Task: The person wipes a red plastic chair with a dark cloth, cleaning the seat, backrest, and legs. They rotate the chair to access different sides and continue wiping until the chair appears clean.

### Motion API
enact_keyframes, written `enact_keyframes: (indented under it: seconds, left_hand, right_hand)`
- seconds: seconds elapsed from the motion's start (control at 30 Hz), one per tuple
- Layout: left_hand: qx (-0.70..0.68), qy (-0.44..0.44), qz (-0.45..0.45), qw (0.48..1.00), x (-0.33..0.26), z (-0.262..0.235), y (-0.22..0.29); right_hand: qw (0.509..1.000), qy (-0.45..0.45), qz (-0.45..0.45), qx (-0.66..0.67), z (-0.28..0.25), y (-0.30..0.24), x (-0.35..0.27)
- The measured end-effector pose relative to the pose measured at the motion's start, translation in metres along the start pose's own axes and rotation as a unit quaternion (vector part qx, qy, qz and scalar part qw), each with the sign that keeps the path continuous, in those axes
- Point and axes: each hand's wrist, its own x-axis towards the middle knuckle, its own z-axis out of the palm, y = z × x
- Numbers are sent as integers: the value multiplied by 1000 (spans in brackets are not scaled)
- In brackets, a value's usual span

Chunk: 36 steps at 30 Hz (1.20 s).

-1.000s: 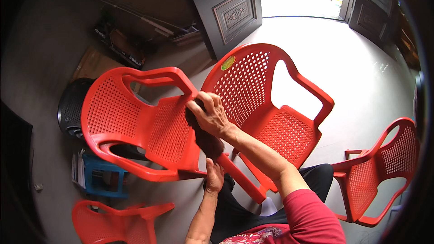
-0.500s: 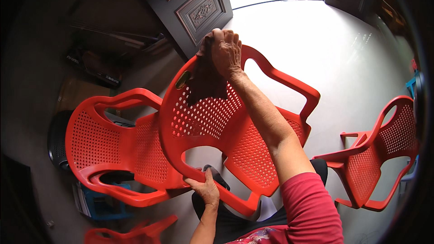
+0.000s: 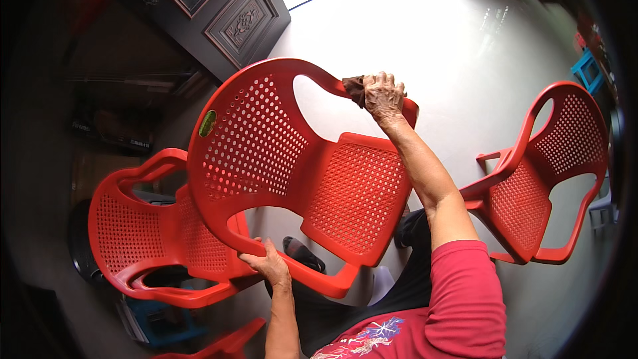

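A red plastic armchair (image 3: 355,193) with a perforated back and seat stands tilted in front of me. My right hand (image 3: 385,98) is closed over its far armrest, with a bunched dark brown cloth (image 3: 354,90) pressed against the rail. The near armrest is gripped by my left hand (image 3: 271,267), fingers wrapped around it close to the backrest. A small green oval sticker (image 3: 207,123) shows on the top of the backrest.
A second red armchair (image 3: 129,229) stands at the left, close behind the held one, and a third red armchair (image 3: 515,216) at the right. Part of another red chair (image 3: 229,346) shows at the bottom. An open dark carved door (image 3: 242,26) stands far left; a blue stool (image 3: 587,72) is far right.
My right hand has moved with the cloth from the top of the backrest to the far armrest. The chair has turned slightly, and the view has shifted. My left hand still holds the near armrest.
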Motion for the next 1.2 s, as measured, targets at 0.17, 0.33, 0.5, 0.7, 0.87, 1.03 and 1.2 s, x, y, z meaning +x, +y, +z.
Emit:
enact_keyframes:
  seconds: [0.17, 0.33, 0.5, 0.7, 0.87, 1.03, 1.2]
  left_hand:
    - [-4, 13, 0, 1000, 4, -1, -7]
    - [10, 18, 1, 1000, 5, -5, -7]
    - [-7, 13, 3, 1000, 6, 6, -8]
    - [-20, -5, -23, 1000, 5, 0, -5]
    - [-26, -7, -32, 999, 1, 4, 3]
    - [-15, -7, -46, 999, -4, 6, 14]
    - [-3, -1, -54, 999, -8, 5, 17]
  right_hand:
    - [989, 5, 133, 64, -10, 50, -34]
    - [921, -134, 325, 167, 41, 77, -124]
    - [971, -217, 54, 82, 68, 16, -253]
    - [991, -89, -82, 65, 22, -14, -284]
    - [999, -46, -25, -2, 78, 23, -212]
    - [984, 47, 172, -16, 97, -3, -150]
    - [991, 13, 134, -11, 122, -54, -128]
